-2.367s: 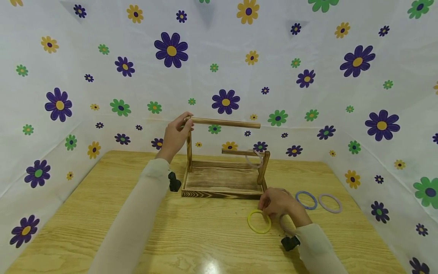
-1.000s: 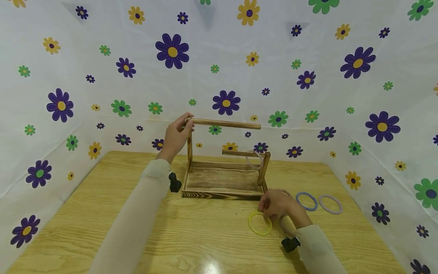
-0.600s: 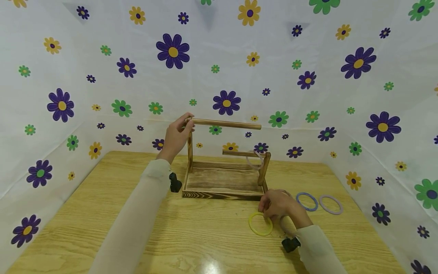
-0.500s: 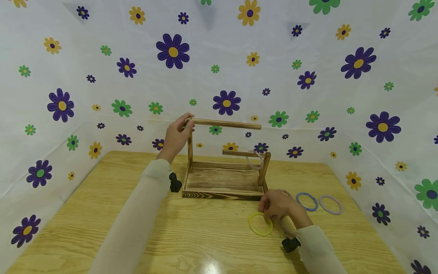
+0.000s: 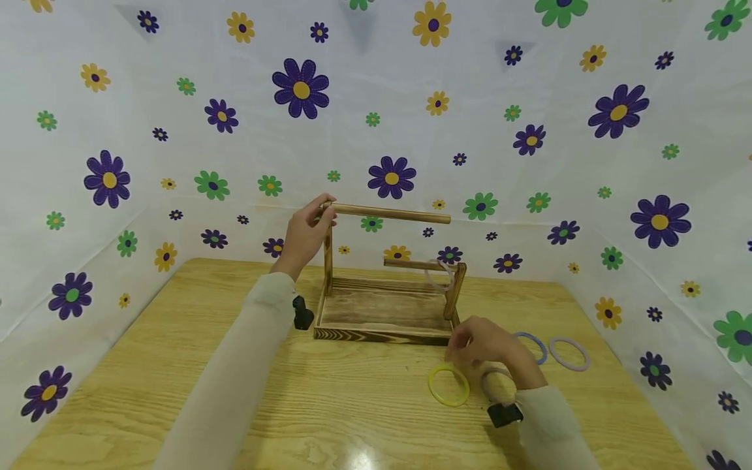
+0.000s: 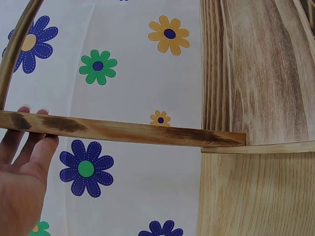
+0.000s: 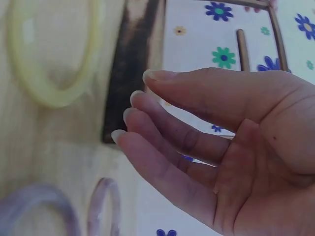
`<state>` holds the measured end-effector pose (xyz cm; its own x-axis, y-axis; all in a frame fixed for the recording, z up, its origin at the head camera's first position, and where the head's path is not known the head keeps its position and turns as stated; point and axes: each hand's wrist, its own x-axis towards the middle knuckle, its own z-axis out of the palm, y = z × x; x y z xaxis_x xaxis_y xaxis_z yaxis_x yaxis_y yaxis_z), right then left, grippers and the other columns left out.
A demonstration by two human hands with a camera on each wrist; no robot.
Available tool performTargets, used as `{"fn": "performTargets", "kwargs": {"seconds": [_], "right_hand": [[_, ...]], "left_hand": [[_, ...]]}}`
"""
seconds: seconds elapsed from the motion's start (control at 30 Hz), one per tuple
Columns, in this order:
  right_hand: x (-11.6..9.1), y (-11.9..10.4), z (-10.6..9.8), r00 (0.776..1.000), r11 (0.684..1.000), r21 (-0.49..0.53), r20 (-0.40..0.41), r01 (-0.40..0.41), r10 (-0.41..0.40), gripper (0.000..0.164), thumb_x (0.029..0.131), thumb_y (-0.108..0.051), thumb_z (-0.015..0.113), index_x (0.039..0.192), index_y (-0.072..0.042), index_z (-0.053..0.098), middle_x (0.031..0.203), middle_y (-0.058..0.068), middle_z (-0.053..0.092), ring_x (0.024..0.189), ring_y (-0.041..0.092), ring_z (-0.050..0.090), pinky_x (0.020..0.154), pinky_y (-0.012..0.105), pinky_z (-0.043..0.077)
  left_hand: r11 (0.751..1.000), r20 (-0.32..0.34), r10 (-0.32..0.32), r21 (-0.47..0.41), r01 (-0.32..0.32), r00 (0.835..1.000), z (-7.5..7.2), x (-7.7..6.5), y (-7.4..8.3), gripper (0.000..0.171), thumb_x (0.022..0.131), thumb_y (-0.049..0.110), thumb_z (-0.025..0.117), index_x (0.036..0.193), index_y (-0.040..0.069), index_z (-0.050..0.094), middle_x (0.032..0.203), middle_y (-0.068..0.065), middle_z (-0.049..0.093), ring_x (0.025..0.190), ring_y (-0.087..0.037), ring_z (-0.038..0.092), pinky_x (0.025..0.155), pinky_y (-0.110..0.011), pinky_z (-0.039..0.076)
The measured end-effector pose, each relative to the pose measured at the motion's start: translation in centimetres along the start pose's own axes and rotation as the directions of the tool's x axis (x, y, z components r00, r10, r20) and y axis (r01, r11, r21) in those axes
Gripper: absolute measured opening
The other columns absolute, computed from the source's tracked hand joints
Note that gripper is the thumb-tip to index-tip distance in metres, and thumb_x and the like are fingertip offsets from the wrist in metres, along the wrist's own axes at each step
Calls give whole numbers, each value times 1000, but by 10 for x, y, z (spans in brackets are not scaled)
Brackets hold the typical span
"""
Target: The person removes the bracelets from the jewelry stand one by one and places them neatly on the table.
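Observation:
My left hand (image 5: pixel 302 238) pinches the top of the tall left post of a brown wooden stand (image 5: pixel 376 336), where the upper bar (image 5: pixel 390 213) joins it. In the left wrist view its fingertips lie against the far side of the post (image 6: pixel 108 129) and the thumb is on the near side. My right hand (image 5: pixel 484 339) hovers off the stand's front right corner with loosely bent fingers and nothing between them. Just below it on the table lie a yellow bangle (image 5: pixel 431 390) and a mauve bangle (image 5: pixel 484 386). A pale bangle (image 5: pixel 428 277) hangs on the stand's lower bar (image 5: pixel 405 264).
Right of my right hand lie a blue bangle (image 5: pixel 544 354), partly covered by the hand, and a lilac bangle (image 5: pixel 566 339). The wooden table (image 5: pixel 329 405) meets white flowered cloth (image 5: pixel 364 78) at the back and sides.
My right hand has lifted and shifted slightly right, off the yellow bangle's upper edge, uncovering more of the mauve bangle. The left hand keeps its hold on the post.

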<state>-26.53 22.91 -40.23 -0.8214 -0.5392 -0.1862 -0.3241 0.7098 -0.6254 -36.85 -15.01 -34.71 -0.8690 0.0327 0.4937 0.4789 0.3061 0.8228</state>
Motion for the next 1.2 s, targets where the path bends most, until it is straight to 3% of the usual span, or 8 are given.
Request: {"fn": "performTargets", "kwargs": {"seconds": [0.2, 0.37, 0.53, 0.67, 0.87, 1.2], "right_hand": [[6, -8, -8, 992, 998, 55, -123, -5, 12, 12, 96, -5, 70, 103, 3, 75, 92, 14, 73, 75, 27, 71, 67, 42, 64], [12, -16, -16, 964, 998, 62, -266, -5, 21, 16, 97, -7, 69, 105, 6, 74, 96, 18, 74, 78, 29, 73, 68, 38, 63], [17, -18, -26, 906, 996, 94, -420, -1, 41, 20, 99, -9, 68, 111, 6, 73, 105, 22, 74, 85, 30, 75, 72, 35, 64], [20, -20, -33, 854, 997, 70, -520, 12, 26, 20, 98, -10, 70, 110, 4, 75, 106, 23, 75, 82, 25, 75, 72, 35, 64], [23, -24, -38, 808, 999, 38, -587, -25, 43, 18, 95, -14, 74, 106, 0, 77, 107, 21, 76, 87, 30, 76, 70, 34, 62], [29, -26, -40, 753, 998, 29, -655, -60, 64, 17, 95, -15, 75, 105, -2, 76, 107, 21, 77, 94, 36, 76, 75, 42, 62]], "left_hand": [[1000, -1, -5, -4, 5, 1000, 0, 0, 1, 40, 110, 34, 49, 145, 14, 57, 126, -24, 67, 116, -39, 68, 101, -45, 57], [1000, -1, -15, -9, 15, 1000, 0, -1, 1, 41, 110, 35, 50, 144, 14, 57, 126, -24, 67, 115, -36, 69, 101, -46, 57], [1000, 2, -13, -24, 13, 1000, 0, 0, 1, 41, 110, 35, 50, 145, 14, 57, 127, -25, 66, 118, -40, 68, 104, -51, 55], [1000, 3, -7, -26, 7, 1000, 0, -1, 1, 42, 110, 35, 50, 146, 15, 56, 127, -25, 66, 119, -41, 67, 103, -48, 55], [1000, 4, -3, -9, 3, 1000, 1, 0, 0, 42, 110, 36, 49, 145, 14, 57, 126, -23, 67, 117, -40, 67, 103, -46, 56], [1000, 2, -5, 2, 5, 1000, 0, 0, 0, 42, 110, 36, 49, 145, 15, 57, 125, -22, 68, 116, -35, 69, 103, -46, 56]]}}
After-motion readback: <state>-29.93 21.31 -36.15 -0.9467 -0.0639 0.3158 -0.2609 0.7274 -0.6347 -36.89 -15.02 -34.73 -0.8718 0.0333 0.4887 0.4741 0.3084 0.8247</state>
